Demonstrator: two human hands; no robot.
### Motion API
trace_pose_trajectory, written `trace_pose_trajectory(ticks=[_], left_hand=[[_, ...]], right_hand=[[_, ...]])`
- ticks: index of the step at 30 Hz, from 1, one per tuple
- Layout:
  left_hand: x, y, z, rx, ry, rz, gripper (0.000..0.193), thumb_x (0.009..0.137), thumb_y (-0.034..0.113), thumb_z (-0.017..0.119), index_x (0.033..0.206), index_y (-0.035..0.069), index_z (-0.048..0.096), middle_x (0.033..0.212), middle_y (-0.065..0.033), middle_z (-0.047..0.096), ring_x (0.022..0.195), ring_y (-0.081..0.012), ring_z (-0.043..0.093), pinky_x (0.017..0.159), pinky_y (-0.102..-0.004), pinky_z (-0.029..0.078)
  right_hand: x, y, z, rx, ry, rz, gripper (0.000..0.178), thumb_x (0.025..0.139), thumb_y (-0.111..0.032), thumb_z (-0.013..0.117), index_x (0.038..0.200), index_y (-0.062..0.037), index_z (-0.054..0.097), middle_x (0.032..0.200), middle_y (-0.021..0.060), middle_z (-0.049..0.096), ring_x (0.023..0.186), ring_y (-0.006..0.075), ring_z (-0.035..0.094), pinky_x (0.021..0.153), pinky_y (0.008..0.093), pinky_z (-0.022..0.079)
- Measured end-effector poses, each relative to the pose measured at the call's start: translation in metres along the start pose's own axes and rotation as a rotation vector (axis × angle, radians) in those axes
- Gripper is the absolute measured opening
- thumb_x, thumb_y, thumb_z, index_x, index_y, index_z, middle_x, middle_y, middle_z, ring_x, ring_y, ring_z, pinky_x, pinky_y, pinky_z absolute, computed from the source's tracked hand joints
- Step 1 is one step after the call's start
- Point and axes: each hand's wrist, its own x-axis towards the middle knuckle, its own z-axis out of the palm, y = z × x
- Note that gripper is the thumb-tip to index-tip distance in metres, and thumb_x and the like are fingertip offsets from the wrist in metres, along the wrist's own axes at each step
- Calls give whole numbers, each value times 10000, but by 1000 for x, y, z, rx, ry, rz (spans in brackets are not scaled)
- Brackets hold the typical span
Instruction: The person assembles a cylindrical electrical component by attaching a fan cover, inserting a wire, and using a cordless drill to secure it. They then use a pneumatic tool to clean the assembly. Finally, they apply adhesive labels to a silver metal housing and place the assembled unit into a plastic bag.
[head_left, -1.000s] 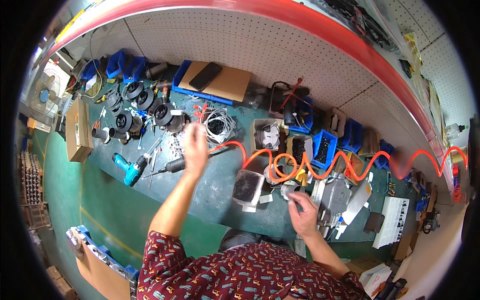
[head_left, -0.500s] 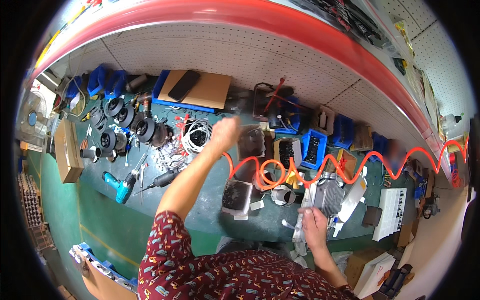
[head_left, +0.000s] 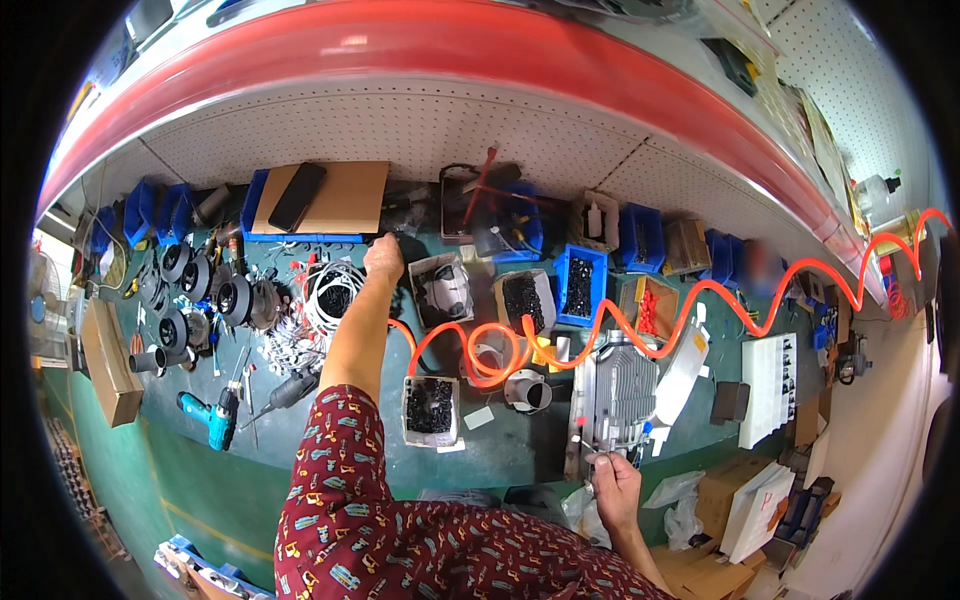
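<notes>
My left hand (head_left: 384, 258) is stretched forward over the far side of the bench, just in front of a blue tray (head_left: 300, 239). Its fingers are curled; whatever they hold, if anything, is hidden. My right hand (head_left: 614, 484) pinches at the near end of a grey finned metal housing (head_left: 622, 383); what lies between its fingers is too small to make out. Along the housing's left side runs a pale metal strip (head_left: 577, 430). Near my left forearm lie a coil of white cable (head_left: 336, 296) and a carton holding a rounded part (head_left: 442, 290).
A coiled orange air hose (head_left: 690, 292) stretches across the bench. Open boxes of black screws (head_left: 430, 407), a blue bin (head_left: 580, 285), a teal drill (head_left: 212, 417) and several black round motors (head_left: 236, 300) stand around. A red shelf beam (head_left: 440, 60) crosses overhead.
The view has shifted, so the bench appears farther left. My left hand, blurred earlier, now shows sharply near the blue tray. My right hand sits lower against the housing.
</notes>
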Motion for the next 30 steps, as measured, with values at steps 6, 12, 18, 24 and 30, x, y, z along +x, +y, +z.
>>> trace_pose_trajectory(ticks=[6,12,18,24,30], left_hand=[[12,-12,18,56,-25,70,233,922,69,625,1146,56,691,1226,-234,693,1144,-397,681,950,-474,568],[9,-5,5,-206,108,59,179,877,121,666,1019,35,733,1055,-245,727,1051,-436,690,895,-483,567],[-9,-19,-47,-452,451,322,105,850,134,735,900,43,722,902,-209,716,836,-400,703,778,-465,556],[-199,46,-131,-1235,249,405,132,989,120,679,933,7,640,816,-20,649,698,-74,580,650,-241,497],[-407,155,-83,-1316,-301,467,56,941,52,715,945,27,665,844,-16,676,741,-69,603,673,-241,501]], right_hand=[[2,-5,-8,-59,-50,22,288,1054,-207,571,1038,43,712,798,-30,619,720,53,517,646,241,446],[-2,0,-8,-30,-59,39,281,1055,-205,568,1045,36,713,803,-33,617,708,50,508,640,236,438],[1,-15,-11,96,-74,85,281,1071,-211,532,1076,10,706,696,-68,500,620,23,432,541,217,339],[16,-22,-29,407,-136,58,265,1035,-197,593,1192,7,659,755,-59,465,620,32,374,522,211,290],[33,-16,-49,537,-342,-115,418,1003,-328,664,1265,-8,604,872,-48,484,694,15,387,555,186,285]])
